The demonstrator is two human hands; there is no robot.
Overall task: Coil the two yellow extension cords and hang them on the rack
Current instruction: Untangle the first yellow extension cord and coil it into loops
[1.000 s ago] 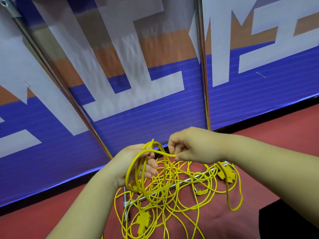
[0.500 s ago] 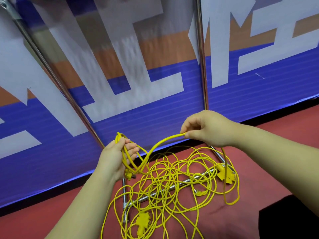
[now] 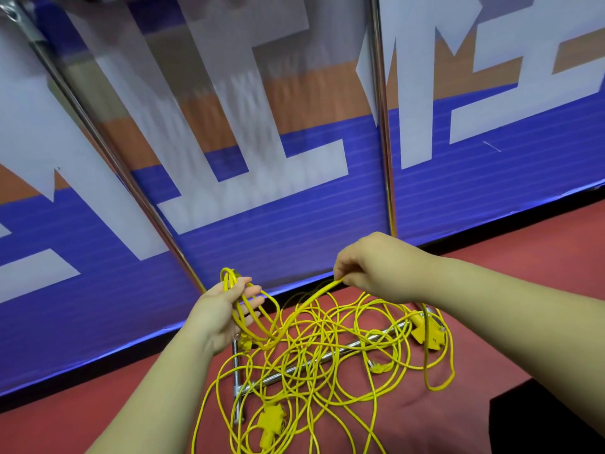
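A blue, white and orange banner (image 3: 294,240) stands behind the rack (image 3: 357,344), whose chrome base bar lies slantwise on the red floor (image 3: 523,273). The yellow cords (image 3: 307,300) sprawl in a loose tangle over and around that bar. Above the bar's left end the left hand (image 3: 222,309) grips a few loops that hang with their long axis up and down. Above its right end the right hand (image 3: 373,267) pinches one strand, which slants down-left to those loops. A socket block (image 3: 429,332) lies at the bar's right end.
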